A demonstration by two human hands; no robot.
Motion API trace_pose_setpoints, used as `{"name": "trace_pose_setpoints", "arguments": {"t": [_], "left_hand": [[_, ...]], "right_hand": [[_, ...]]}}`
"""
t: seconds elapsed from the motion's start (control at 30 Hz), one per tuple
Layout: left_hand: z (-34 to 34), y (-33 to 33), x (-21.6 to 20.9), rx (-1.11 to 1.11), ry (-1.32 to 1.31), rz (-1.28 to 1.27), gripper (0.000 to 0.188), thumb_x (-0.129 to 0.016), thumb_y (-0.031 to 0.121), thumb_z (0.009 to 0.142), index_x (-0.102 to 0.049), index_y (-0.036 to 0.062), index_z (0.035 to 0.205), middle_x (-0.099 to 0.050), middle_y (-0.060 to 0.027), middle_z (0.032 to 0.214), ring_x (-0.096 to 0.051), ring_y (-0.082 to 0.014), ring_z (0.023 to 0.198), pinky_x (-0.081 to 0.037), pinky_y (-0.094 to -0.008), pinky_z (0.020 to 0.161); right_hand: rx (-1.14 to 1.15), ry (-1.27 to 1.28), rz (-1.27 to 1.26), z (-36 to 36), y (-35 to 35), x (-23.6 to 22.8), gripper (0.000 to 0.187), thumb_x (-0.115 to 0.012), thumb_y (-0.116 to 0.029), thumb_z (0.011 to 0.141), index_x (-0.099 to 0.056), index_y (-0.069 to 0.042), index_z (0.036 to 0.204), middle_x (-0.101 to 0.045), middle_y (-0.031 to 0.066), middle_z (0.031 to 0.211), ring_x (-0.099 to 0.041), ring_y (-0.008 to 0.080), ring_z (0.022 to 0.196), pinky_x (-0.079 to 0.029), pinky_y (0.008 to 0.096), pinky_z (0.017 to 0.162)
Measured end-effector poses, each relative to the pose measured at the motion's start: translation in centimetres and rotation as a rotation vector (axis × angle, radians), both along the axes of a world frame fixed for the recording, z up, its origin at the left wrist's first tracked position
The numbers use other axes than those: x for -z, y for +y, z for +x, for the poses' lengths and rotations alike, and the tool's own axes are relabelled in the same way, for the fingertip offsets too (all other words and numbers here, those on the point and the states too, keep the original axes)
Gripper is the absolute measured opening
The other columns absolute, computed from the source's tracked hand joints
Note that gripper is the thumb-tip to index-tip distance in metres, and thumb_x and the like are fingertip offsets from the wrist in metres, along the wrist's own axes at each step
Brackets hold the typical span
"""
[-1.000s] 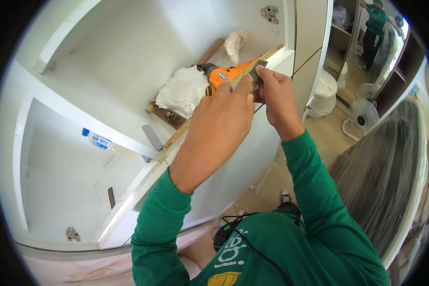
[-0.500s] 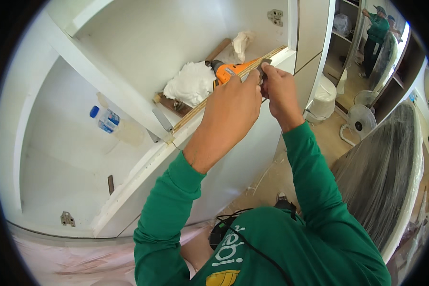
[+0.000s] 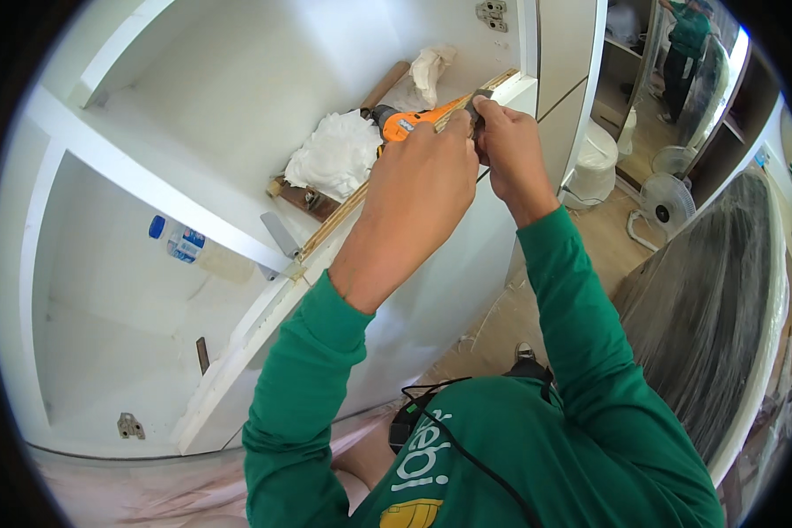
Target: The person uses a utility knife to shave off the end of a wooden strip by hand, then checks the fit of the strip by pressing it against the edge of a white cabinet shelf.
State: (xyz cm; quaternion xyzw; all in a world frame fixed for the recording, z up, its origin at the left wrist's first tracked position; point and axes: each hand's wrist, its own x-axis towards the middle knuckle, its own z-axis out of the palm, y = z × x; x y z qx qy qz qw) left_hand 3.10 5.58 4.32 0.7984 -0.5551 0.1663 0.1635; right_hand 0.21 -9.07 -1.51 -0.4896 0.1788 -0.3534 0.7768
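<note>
At the front edge of a white cabinet, both my hands meet near the far end of a raw wooden strip (image 3: 333, 231). Between the thumb and fingers of my right hand (image 3: 515, 158) is a small dark grey flat piece (image 3: 479, 99); its exact kind does not show. My left hand (image 3: 421, 189) lies over the strip with its fingers curled in beside that piece, and what they grip is hidden. Just behind the left knuckles an orange power drill (image 3: 401, 123) rests inside the cabinet, partly covered by my hand. A crumpled white bundle (image 3: 333, 157) sits beside it.
In the left compartment are a blue-capped bottle (image 3: 185, 243), a dark metal strip (image 3: 202, 355) and a hinge plate (image 3: 130, 426). A grey hinge arm (image 3: 278, 236) juts near the divider. To my right stand a plastic-wrapped panel (image 3: 708, 308), a fan (image 3: 664, 204) and a white bucket (image 3: 592, 163).
The view has shifted slightly, so the cabinet appears a little farther left. My hands stay together at the strip's far end, with the dark piece still in the right one.
</note>
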Motion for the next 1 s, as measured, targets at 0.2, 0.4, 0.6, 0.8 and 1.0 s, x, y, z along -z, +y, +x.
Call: {"name": "trace_pose_setpoints", "arguments": {"t": [0.2, 0.4, 0.6, 0.8, 1.0], "left_hand": [[-1.2, 0.5, 0.1, -0.061, 0.107, 0.025, 0.039, -0.049, 0.021, 0.102, -0.056, -0.0020, 0.132, -0.068, -0.0257, 0.094, -0.066, -0.0434, 0.085, -0.054, -0.0520, 0.076], [-0.4, -0.1, 0.0, -0.014, 0.027, -0.007, 0.033, -0.057, 0.019, 0.099, -0.058, -0.0042, 0.123, -0.067, -0.0257, 0.087, -0.071, -0.0410, 0.077, -0.059, -0.0481, 0.067], [0.6, -1.5, -0.3, -0.007, 0.144, 0.018, 0.032, -0.047, 0.021, 0.102, -0.058, -0.0017, 0.121, -0.066, -0.0264, 0.093, -0.065, -0.0430, 0.090, -0.052, -0.0537, 0.078], [-0.1, -1.1, -1.3, -0.045, 0.051, 0.074, 0.032, -0.045, 0.020, 0.103, -0.058, 0.0018, 0.125, -0.067, -0.0225, 0.099, -0.064, -0.0418, 0.093, -0.051, -0.0532, 0.080], [-0.8, 0.1, -2.3, -0.076, 0.163, 0.132, 0.041, -0.046, 0.019, 0.102, -0.056, 0.0040, 0.139, -0.066, -0.0220, 0.098, -0.064, -0.0391, 0.088, -0.050, -0.0500, 0.078]], "right_hand": [[0.011, 0.009, -0.031, -0.3, 0.1, 0.1, 0.032, -0.058, -0.023, 0.099, -0.060, 0.002, 0.078, -0.054, 0.0040, 0.065, -0.054, 0.0151, 0.051, -0.053, 0.0310, 0.053], [-0.007, -0.023, 0.020, -0.3, -0.1, -0.2, 0.031, -0.058, -0.022, 0.098, -0.060, 0.001, 0.078, -0.056, 0.0050, 0.066, -0.054, 0.0150, 0.051, -0.053, 0.0311, 0.053], [0.037, 0.016, -0.037, 0.3, -1.6, -0.1, 0.031, -0.058, -0.021, 0.098, -0.060, 0.003, 0.079, -0.055, 0.0054, 0.064, -0.053, 0.0158, 0.050, -0.051, 0.0326, 0.051], [-0.003, -0.063, 0.018, 0.4, -1.3, 0.2, 0.032, -0.058, -0.021, 0.099, -0.061, 0.003, 0.079, -0.057, 0.0060, 0.066, -0.055, 0.0159, 0.052, -0.052, 0.0332, 0.051], [-0.020, -0.076, 0.081, -0.7, 0.6, -0.5, 0.033, -0.056, -0.021, 0.099, -0.059, 0.003, 0.077, -0.056, 0.0058, 0.065, -0.054, 0.0151, 0.050, -0.053, 0.0324, 0.053]]}}
